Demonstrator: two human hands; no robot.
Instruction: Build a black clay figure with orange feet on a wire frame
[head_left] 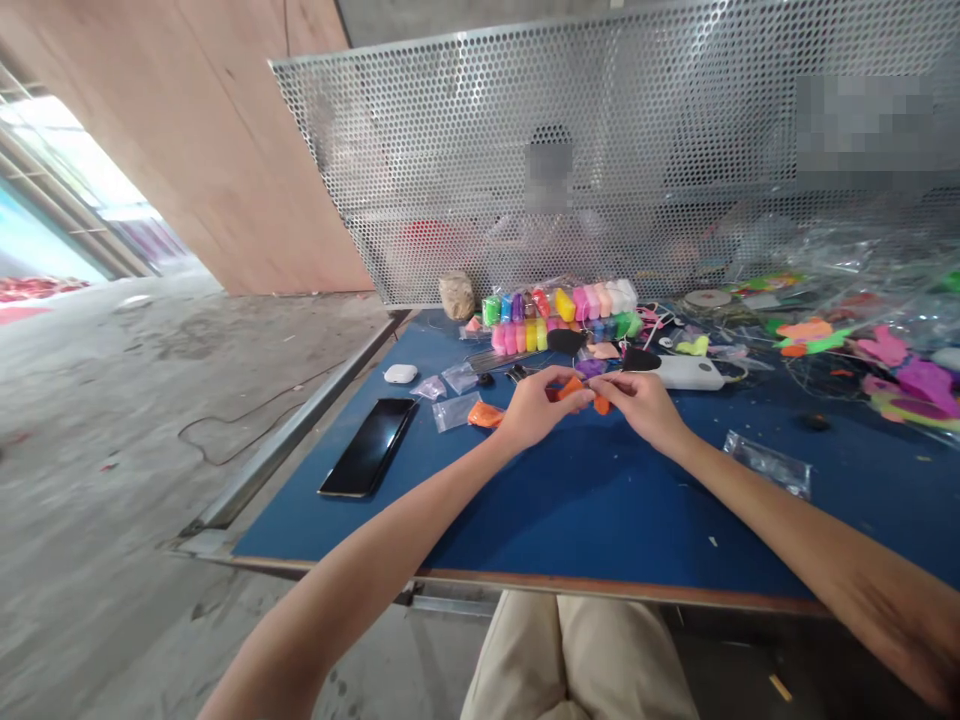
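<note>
Just above the blue tabletop, my left hand [541, 405] pinches a lump of orange modelling clay [571, 387] between thumb and fingers. Close beside it, my right hand [646, 405] has its thumb and fingertips closed on orange clay [602, 405] too; whether the two bits are one piece I cannot tell. To the left of my left hand lies an orange clay pack [486, 414] in clear film, next to a small clear bag [454, 411]. Behind my hands are two black shapes, one of them a black piece [642, 358] near a white device [686, 373] with a cable.
Packs of coloured clay [525, 335] stand in rows at the back, beside a beige lump [457, 296]. A phone [367, 447] and a white earbud case [400, 374] lie left. Plastic bags and bright cut-outs [919, 380] pile up right. A perforated metal panel [450, 150] rises behind.
</note>
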